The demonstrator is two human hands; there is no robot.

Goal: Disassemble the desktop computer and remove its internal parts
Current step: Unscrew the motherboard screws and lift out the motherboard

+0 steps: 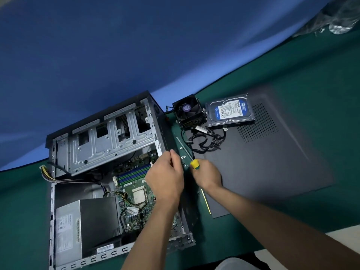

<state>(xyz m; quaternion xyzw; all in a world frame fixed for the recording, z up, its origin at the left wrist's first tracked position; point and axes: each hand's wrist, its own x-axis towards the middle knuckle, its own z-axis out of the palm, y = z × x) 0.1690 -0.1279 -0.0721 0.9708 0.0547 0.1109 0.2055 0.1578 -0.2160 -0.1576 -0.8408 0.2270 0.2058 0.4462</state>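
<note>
Right hand (207, 175) curled round the yellow-and-green handle of a screwdriver (194, 164), shaft slanting up and away over the green mat (292, 65), tip near a few loose screws (183, 157). Left hand (165, 178) just beside it, fingers bent and pinched together at the right-hand edge of the computer case (109, 162); cannot tell whether anything sits between the fingertips. Case lying open on its side directly under and left of the left hand, motherboard (134, 184) with bare processor socket exposed below the wrist, power supply (85, 225) in the near-left corner, drive cage (109, 145) beyond. Right of the right hand, flat grey side panel (272, 162). Farther off, beyond both hands: cooler fan (186, 110), hard drive (229, 112) beside it, coiled black cables (206, 141) in front.
</note>
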